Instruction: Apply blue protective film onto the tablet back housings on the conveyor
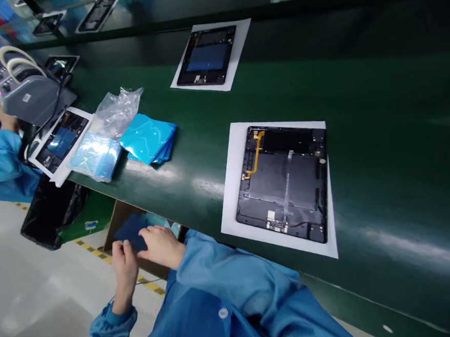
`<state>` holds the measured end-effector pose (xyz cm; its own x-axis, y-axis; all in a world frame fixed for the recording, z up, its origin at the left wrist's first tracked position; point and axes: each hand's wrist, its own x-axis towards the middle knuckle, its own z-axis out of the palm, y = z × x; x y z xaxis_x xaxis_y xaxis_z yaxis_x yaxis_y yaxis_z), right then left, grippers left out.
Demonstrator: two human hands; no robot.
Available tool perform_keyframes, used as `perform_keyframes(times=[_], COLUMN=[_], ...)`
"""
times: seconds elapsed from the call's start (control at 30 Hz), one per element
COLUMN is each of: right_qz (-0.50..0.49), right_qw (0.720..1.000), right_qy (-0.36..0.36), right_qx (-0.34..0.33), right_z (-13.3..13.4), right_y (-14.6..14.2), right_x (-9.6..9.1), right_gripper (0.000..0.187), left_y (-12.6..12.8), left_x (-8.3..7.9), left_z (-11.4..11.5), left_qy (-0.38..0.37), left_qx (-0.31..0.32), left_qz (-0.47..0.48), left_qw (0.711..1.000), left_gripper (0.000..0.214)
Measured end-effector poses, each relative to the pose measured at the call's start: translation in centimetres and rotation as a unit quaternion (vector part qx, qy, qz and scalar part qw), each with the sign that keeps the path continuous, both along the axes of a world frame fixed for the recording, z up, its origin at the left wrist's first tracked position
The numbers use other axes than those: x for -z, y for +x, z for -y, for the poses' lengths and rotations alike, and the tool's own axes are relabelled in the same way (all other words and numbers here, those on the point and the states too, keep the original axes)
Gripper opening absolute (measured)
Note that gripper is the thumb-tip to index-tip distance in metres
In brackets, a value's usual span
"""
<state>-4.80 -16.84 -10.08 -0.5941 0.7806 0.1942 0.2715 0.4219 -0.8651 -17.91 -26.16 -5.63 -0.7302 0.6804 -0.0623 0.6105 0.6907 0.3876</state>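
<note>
Both my hands are low beside the table's front edge, over an open cardboard box with blue sheets in it. My left hand has its thumb and fingertips drawn together at the near side of a dark blue sheet; whether it pinches that sheet or something smaller I cannot tell. My right hand reaches across from the other side, thumb and forefinger apart, close to the same sheet. On the green table to the right lies an opened tablet on white paper, its inside showing an orange flex cable.
A stack of bright blue films lies beside a plastic-wrapped pack. Farther back is another opened tablet on paper. At left, a co-worker's hands are by a grey machine. A black bag hangs below the edge.
</note>
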Motion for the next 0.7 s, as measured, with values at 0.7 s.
perform_keyframes(times=[0.7], right_qz=[0.025], right_qw=[0.991], right_qy=[0.134], right_qx=[0.008], right_z=[0.2], right_y=[10.4], right_x=[-5.0], right_gripper=[0.021], left_y=[-2.2], left_x=[-10.5], left_z=[-4.5], left_qy=[0.080], left_qx=[0.505], left_qz=[-0.024], left_qw=[0.859], left_gripper=[0.034])
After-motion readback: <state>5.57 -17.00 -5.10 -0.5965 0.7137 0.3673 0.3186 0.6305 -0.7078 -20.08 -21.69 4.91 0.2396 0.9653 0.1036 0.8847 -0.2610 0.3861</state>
